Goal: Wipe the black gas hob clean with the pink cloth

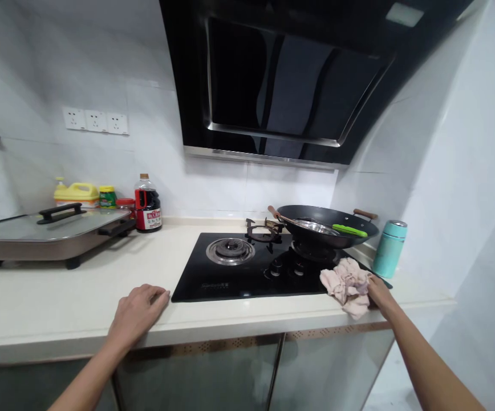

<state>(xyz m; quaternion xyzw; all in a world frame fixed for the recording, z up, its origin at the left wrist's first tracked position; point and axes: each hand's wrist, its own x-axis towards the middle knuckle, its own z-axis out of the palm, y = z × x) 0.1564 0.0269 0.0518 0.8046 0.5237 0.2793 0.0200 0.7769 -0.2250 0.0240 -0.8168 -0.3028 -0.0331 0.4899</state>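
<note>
My right hand point(378, 291) grips a crumpled pale pink cloth point(348, 284) at the front right corner of the black gas stove point(230, 286). Part of that hand is hidden behind the cloth. On the counter, just left of the stove's front left corner, my left hand point(138, 311) rests with nothing in it, its fingers loosely bent and apart. A black wok point(350, 225) stands on the right burner, holding a metal lid or dish point(313, 226) and a bright green handle point(350, 230). The left burner point(230, 251) is bare, its pot support point(264, 231) lying at the stove's back edge.
A teal bottle point(390, 249) stands right of the stove near the wall. A lidded electric pan point(51, 234) occupies the left counter, with a soy sauce bottle point(147, 205) and several containers behind. A black range hood point(273, 85) hangs overhead.
</note>
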